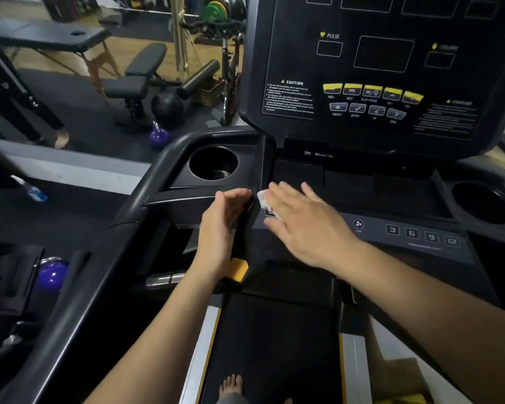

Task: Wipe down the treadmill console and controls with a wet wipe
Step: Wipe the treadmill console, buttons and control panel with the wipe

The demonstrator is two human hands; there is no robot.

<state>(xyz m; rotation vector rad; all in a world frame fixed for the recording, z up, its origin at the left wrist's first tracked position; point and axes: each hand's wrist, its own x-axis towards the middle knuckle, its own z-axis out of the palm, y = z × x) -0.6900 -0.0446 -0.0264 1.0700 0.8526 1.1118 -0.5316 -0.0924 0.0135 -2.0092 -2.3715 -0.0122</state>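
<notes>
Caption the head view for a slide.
Right hand presses a white wipe onto the treadmill's lower control panel; left hand lies open beside it.

1. A single wide-angle camera, worn on the person's head, is covering the whole scene.
2. It is looking forward and down from above the treadmill belt (274, 345), and a bare foot (231, 384) is showing at the bottom edge.
3. It is facing the treadmill console (385, 59), which is filling the upper right and running off the top and right edges.
4. It is sitting close: the left hand (222, 228) and right hand (306, 225) are landing mid-frame, with both forearms coming in from the bottom.
5. The wide lens is bending straight edges near the borders and is taking in the gym floor (79, 112) and a bench (140, 74) on the left.
</notes>
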